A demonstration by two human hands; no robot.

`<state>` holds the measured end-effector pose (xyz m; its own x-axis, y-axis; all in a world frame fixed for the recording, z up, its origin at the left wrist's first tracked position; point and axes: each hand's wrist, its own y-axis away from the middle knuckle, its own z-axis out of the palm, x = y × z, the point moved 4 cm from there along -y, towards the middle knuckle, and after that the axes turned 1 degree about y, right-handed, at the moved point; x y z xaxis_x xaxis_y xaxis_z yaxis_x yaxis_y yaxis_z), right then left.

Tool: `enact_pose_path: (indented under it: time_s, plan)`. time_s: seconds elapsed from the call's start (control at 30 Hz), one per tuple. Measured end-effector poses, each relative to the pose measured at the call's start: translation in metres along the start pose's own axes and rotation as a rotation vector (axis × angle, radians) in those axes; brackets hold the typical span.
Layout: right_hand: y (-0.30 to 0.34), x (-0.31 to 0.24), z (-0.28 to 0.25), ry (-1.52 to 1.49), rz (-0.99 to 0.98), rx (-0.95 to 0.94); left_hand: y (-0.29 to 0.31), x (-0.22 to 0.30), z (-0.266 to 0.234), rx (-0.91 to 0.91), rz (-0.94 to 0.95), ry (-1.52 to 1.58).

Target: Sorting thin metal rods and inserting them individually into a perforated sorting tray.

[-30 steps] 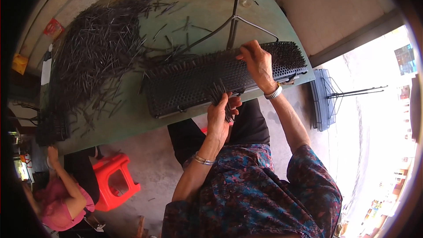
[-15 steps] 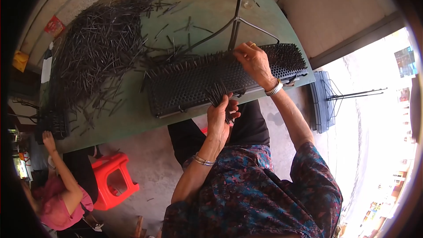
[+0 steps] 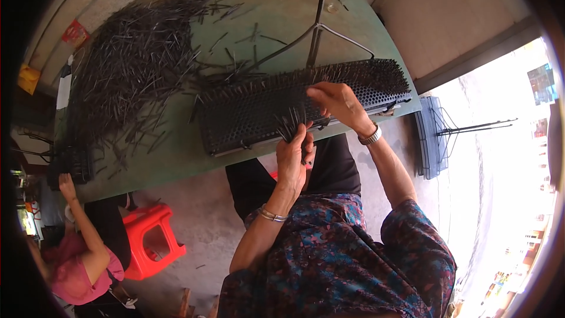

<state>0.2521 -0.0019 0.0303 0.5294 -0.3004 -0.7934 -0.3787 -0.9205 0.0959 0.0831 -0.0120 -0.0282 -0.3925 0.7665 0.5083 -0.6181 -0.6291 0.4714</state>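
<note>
My left hand [image 3: 291, 156] is closed around a bundle of thin dark sticks [image 3: 289, 125] that fan out above the fingers, just over the near edge of a black perforated rack [image 3: 253, 119]. My right hand [image 3: 344, 105] hovers over the middle of the rack, right of the bundle and apart from it. Its fingers are bent and drawn together; whether a stick is between them I cannot make out. Upright dark sticks [image 3: 382, 75] fill the rack's right end and continue leftward in rows along its far side. The round holes nearer me show bare.
A big heap of dark sticks [image 3: 135, 59] covers the left of the green table [image 3: 176, 168]. A metal stand [image 3: 316, 26] rises behind the rack. At the far left a co-worker's hand [image 3: 66, 187] touches another dark rack. A red stool [image 3: 156, 241] and stacked racks [image 3: 432, 135] stand below.
My right hand has come back from the far rows of the rack toward me and slightly left, nearer the bundle. My left hand stays nearly still, holding the sticks.
</note>
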Motion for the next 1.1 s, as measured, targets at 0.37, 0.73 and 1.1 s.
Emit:
enact_pose_path:
  time_s: [0.37, 0.73, 1.1]
  plan:
    - [0.009, 0.003, 0.009, -0.467, 0.110, -0.267, -0.003, -0.004, -0.005, 0.036, 0.016, -0.141]
    - [-0.022, -0.004, -0.010, -0.061, -0.257, 0.511, -0.008, -0.011, -0.007, -0.037, -0.050, -0.093]
    - [-0.023, -0.010, -0.006, 0.023, -0.285, 0.505, -0.005, -0.010, -0.007, 0.049, -0.041, 0.001]
